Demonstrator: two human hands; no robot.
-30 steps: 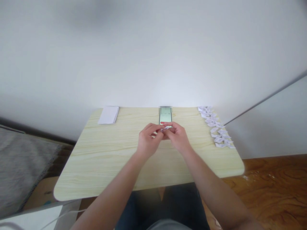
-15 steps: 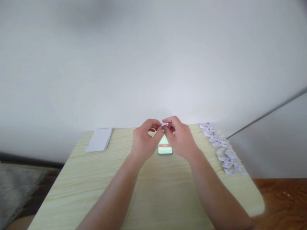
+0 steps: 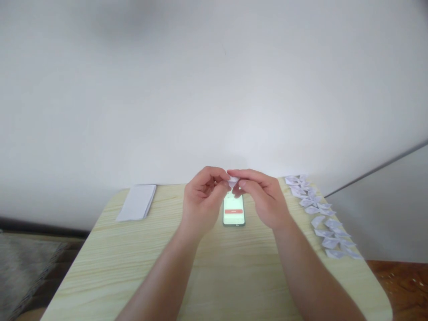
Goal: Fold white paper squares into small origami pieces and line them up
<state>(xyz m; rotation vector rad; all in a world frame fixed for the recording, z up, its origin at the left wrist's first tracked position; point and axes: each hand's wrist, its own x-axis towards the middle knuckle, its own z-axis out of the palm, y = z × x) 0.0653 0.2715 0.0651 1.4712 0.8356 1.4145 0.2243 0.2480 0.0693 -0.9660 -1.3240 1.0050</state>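
Note:
A small folded piece of white paper (image 3: 233, 182) is pinched between both hands, above the far part of the table. My left hand (image 3: 204, 196) grips its left side with thumb and fingertips. On the other side, my right hand (image 3: 265, 196) holds it between the thumb and the outstretched index finger. Fingers cover parts of the paper, so its full shape cannot be made out. Below the hands lies a phone (image 3: 234, 218) with a lit screen showing a red bar; its upper end is partly hidden.
A stack of white paper sheets (image 3: 135, 203) lies at the table's far left. Several small folded paper pieces (image 3: 331, 242) line the right edge. The pale wooden table (image 3: 230, 276) stands against a white wall (image 3: 214, 89).
My right hand has turned, its index finger now stretched along the paper, and its wrist sits further right. More of the phone shows. The view has shifted slightly.

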